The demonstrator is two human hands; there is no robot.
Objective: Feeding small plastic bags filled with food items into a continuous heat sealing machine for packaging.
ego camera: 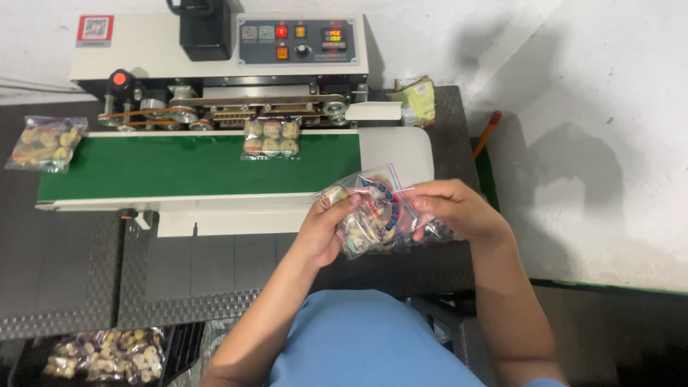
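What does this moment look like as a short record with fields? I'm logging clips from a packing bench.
left hand: grips left edge of clear candy bag
right hand: pinches the bag's right edge
green belt: carries filled bag under the sealer machine
belt's left end: another filled bag
lower left: bin of packed bags
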